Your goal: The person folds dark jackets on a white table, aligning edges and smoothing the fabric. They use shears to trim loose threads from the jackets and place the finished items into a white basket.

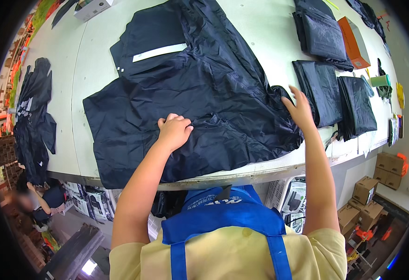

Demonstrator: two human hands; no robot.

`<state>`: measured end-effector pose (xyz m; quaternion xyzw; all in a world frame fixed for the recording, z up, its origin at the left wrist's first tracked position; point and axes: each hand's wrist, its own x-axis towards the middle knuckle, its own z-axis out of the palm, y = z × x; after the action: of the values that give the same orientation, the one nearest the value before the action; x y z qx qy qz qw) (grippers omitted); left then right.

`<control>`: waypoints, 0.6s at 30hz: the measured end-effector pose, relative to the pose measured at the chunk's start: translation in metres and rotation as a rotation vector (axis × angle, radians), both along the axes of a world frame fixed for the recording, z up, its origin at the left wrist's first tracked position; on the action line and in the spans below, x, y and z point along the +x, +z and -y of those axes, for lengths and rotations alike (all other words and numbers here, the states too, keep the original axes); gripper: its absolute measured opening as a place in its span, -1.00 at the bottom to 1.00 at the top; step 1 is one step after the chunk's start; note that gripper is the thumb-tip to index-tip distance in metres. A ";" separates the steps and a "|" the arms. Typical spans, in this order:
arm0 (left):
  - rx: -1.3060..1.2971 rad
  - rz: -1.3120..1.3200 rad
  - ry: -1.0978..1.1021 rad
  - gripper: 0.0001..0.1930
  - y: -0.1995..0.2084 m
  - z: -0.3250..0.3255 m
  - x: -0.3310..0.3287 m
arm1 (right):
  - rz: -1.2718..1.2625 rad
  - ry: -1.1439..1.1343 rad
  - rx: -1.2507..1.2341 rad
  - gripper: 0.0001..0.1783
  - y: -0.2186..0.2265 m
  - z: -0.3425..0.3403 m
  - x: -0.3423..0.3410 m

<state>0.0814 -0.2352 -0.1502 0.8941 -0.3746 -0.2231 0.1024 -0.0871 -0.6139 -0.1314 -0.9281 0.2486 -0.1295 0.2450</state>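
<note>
A large black garment (167, 100) of thin, shiny fabric lies spread and creased across the white table, its near edge hanging slightly over the front. Near its middle, my left hand (173, 130) has its fingers curled down and closed on the cloth. Over at the garment's bunched right end, my right hand (299, 109) is open with thumb and fingers apart, beside a crumpled fold. Whether its fingertips touch the fabric I cannot tell. A flat white strip (159, 52) lies slantwise on the garment's far left part.
Folded black garments (319, 91) are piled right of my right hand, by an orange box (354, 43) and a green roll (380, 80). Another dark garment (35, 121) lies far left. A white box (92, 8) stands at the back. A person (45, 198) is beyond the table, lower left.
</note>
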 end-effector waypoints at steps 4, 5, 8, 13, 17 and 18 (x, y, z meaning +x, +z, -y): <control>0.030 -0.017 0.016 -0.81 -0.001 -0.001 0.003 | -0.227 0.101 0.133 -0.52 0.007 -0.004 0.053; 0.049 -0.019 0.004 -0.81 -0.001 -0.001 0.005 | -0.242 0.046 0.164 -0.56 0.009 0.003 0.052; 0.093 -0.092 -0.073 -0.81 0.008 0.007 0.003 | -0.276 -0.225 -0.013 -0.59 -0.008 0.024 0.030; 0.166 -0.128 -0.164 -0.81 0.013 0.017 -0.010 | -0.200 -0.111 -0.112 -0.59 -0.016 0.005 0.017; 0.215 -0.202 -0.277 -0.81 0.023 0.018 -0.005 | -0.745 0.148 0.022 -0.50 -0.009 0.023 0.023; 0.042 -0.172 -0.215 -0.80 0.021 0.020 0.001 | -0.834 0.211 0.044 -0.48 -0.001 0.032 0.034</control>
<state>0.0821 -0.2547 -0.1294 0.8282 -0.4534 -0.3167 0.0907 -0.0535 -0.6463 -0.1322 -0.9159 0.2328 0.2880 0.1553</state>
